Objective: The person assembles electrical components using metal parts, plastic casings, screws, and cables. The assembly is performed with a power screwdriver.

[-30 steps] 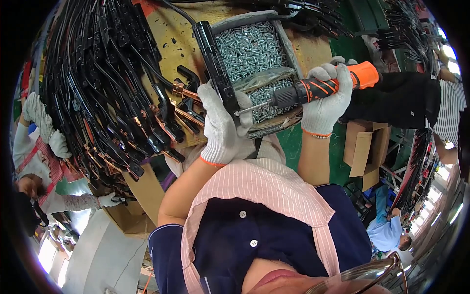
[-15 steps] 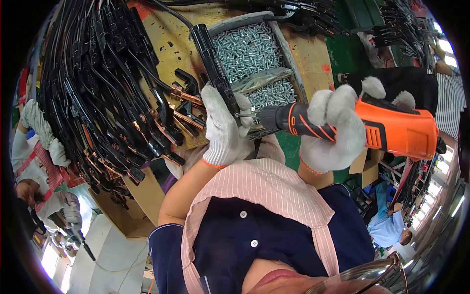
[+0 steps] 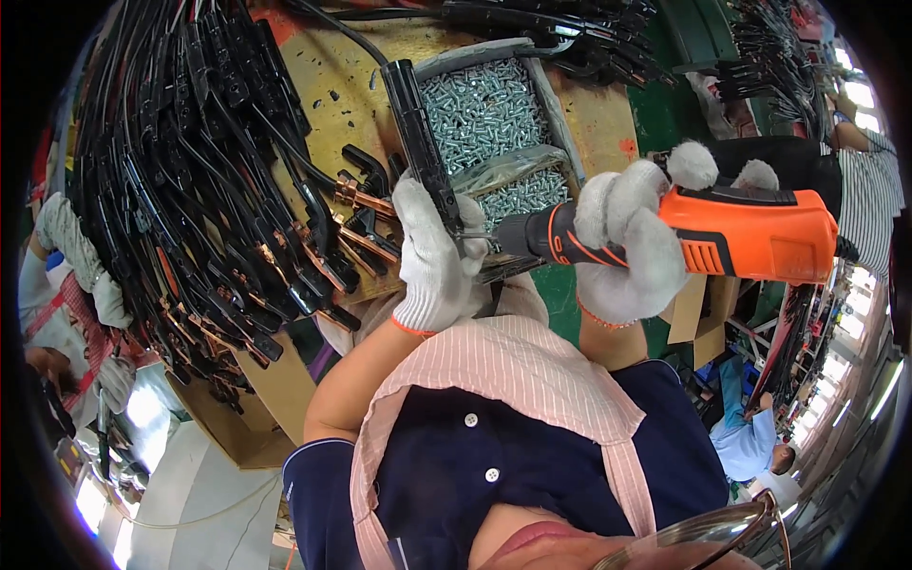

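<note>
My left hand [image 3: 432, 249], in a white knit glove, is closed around the lower end of a black electrode holder [image 3: 415, 128], whose cable runs up toward the far edge. An orange and black power screwdriver [image 3: 755, 230] lies across my gloved right hand [image 3: 635, 242], its fingers wrapped around the body. From its black nose a thin bit points left and meets the side of the holder at my left fingertips. Whether a screw sits on the tip is too small to tell. Behind my hands stands a grey tray [image 3: 560, 114] of small silver screws [image 3: 489, 104].
Black electrode holders with copper parts [image 3: 204, 171] are heaped at the left of the yellow worktop [image 3: 332, 81]; more lie at the far edge. A cardboard box [image 3: 242, 418] stands below the heap. A co-worker's gloved hand [image 3: 114, 380] is at far left, other people at right.
The screwdriver and my right hand have shifted slightly left and down, closer to the electrode holder. The holder has tipped a little to the right. The co-worker's hand at left has moved up.
</note>
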`<state>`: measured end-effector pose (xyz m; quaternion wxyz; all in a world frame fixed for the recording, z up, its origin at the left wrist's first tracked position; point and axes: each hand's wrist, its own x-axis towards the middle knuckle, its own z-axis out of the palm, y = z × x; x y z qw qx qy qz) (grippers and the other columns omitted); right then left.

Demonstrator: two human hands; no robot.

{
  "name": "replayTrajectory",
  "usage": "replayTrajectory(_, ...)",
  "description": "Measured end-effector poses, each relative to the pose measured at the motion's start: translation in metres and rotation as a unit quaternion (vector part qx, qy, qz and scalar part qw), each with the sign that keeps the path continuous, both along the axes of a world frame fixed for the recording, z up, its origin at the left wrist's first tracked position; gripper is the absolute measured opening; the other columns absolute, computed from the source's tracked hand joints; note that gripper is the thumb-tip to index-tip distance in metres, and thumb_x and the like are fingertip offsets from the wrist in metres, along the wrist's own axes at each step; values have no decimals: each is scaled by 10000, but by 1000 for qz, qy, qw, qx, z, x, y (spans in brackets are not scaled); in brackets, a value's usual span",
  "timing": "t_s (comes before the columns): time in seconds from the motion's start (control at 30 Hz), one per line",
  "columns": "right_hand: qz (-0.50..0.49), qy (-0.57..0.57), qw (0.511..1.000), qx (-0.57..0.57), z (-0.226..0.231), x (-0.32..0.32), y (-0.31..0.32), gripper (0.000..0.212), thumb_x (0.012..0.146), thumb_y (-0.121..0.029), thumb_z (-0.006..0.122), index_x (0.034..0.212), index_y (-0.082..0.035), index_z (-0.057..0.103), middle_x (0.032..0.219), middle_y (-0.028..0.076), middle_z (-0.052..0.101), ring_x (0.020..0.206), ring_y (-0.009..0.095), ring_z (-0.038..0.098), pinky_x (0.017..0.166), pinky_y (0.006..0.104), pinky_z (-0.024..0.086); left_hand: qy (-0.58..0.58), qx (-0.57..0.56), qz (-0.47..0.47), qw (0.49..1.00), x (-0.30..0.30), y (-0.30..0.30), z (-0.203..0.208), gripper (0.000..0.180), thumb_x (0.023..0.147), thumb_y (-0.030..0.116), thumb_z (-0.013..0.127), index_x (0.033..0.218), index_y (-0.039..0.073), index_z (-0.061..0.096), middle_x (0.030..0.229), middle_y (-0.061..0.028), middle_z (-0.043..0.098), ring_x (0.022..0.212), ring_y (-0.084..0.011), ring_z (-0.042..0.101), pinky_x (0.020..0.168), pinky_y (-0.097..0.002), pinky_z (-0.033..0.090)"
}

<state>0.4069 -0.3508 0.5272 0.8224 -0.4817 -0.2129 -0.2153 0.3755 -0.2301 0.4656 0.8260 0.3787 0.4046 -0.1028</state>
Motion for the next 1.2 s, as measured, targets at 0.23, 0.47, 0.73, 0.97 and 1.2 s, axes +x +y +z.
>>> replayTrajectory(0.23, 33, 33, 999, 4, 6, 34, -8, 735, 821, 113, 517, 1431, -221, 280, 1243, 88, 490, 587, 119, 469, 500, 286, 427, -30, -70, -33, 997, -10, 9, -9, 529, 986, 562, 386, 809, 75, 491, 584, -25, 447, 403, -107, 364, 352, -255, 261)
replayTrajectory(0.47, -20, 74, 997, 33, -23, 84, 4, 568, 783, 158, 564, 1273, -29, 346, 748, 105, 605, 617, 194, 617, 581, 327, 529, -94, -107, -55, 988, -18, 22, -15, 427, 861, 85, 654, 1192, 117, 386, 759, -19, 520, 536, -102, 485, 439, -250, 394)
replayTrajectory(0.73, -16, 117, 993, -1, -42, 97, 10, 532, 795, 145, 583, 1255, -13, 368, 759, 116, 605, 598, 188, 612, 590, 324, 527, -79, -68, -52, 993, -19, 21, -20, 518, 825, 40, 671, 1241, 110, 371, 847, -20, 527, 655, -110, 541, 541, -256, 454)
replayTrajectory(0.97, -60, 86, 994, 33, -15, 94, -1, 426, 855, 69, 500, 1244, -102, 468, 772, 82, 539, 612, 126, 441, 525, 312, 386, -87, -33, -44, 995, -14, 15, -13, 523, 832, 39, 667, 1241, 96, 347, 743, -46, 525, 526, -125, 496, 447, -267, 406)
replayTrajectory(1.2, -3, 93, 973, 210, 2, 89, -37, 258, 888, 47, 515, 1070, -133, 545, 1006, 42, 556, 649, 80, 455, 597, 264, 451, -59, -18, -49, 997, 0, -3, 14, 584, 855, 19, 661, 1285, 102, 275, 788, -94, 588, 439, -108, 469, 355, -249, 343)
